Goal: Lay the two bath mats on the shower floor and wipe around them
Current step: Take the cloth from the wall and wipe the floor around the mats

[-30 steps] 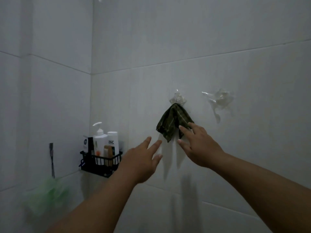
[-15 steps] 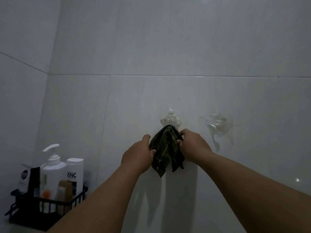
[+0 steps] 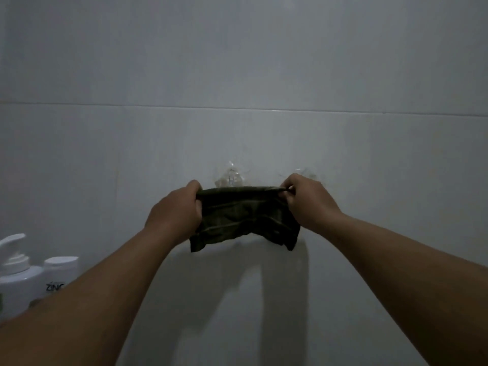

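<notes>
1. Holding the cloth (image 3: 244,216) stretched wide between both hands, just below and in front of the clear hook (image 3: 230,178) on the tiled wall (image 3: 237,62).
2. Change: half a second ago the cloth hangs bunched from the hook, hands closing on its sides. Now it is spread flat; whether it is fully off the hook I cannot tell, since its top edge crosses the hook's lower part.
3. Left hand (image 3: 175,211): fingers curled round the cloth's left edge. Right hand (image 3: 309,200): thumb and fingers pinch the top right corner.
4. Bottles (image 3: 25,276) stand well left of the hook and lower.
5. No mats or floor in view.
6. Judgement: wiping cloth is being fetched; laying mats and wiping remain unconfirmed here.
</notes>
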